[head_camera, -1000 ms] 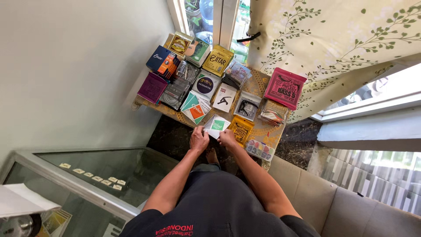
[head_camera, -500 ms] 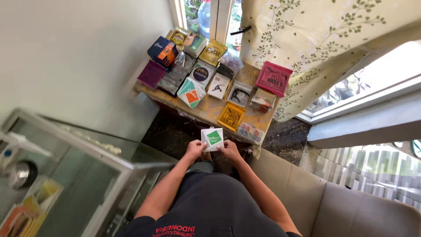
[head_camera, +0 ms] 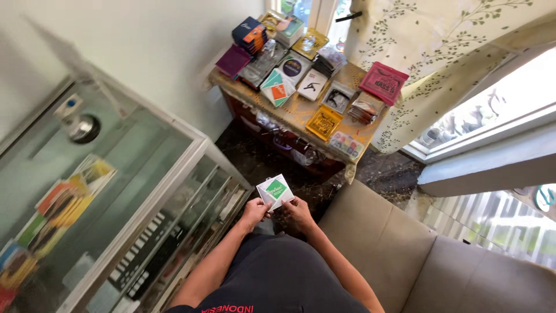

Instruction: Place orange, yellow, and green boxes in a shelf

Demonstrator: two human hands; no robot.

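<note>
Left hand (head_camera: 255, 210): grips the left edge of the packet (head_camera: 275, 190).
Right hand (head_camera: 298, 210): grips the packet's right edge.
Packet: white, square, green diamond on its face; held in front of the body, above the dark floor (head_camera: 260, 159), near the glass cabinet (head_camera: 116, 191).
Desk (head_camera: 301, 113): far side, under the window; carries many coloured packets.
Sofa (head_camera: 394, 255): right, beside the person.
Curtain (head_camera: 428, 52): far right.

Black shirt, red lettering, bare forearms

Pale wall (head_camera: 145, 46), glass cabinet (head_camera: 116, 191), beige sofa (head_camera: 405, 255), sunlit window (head_camera: 498, 110).
</note>
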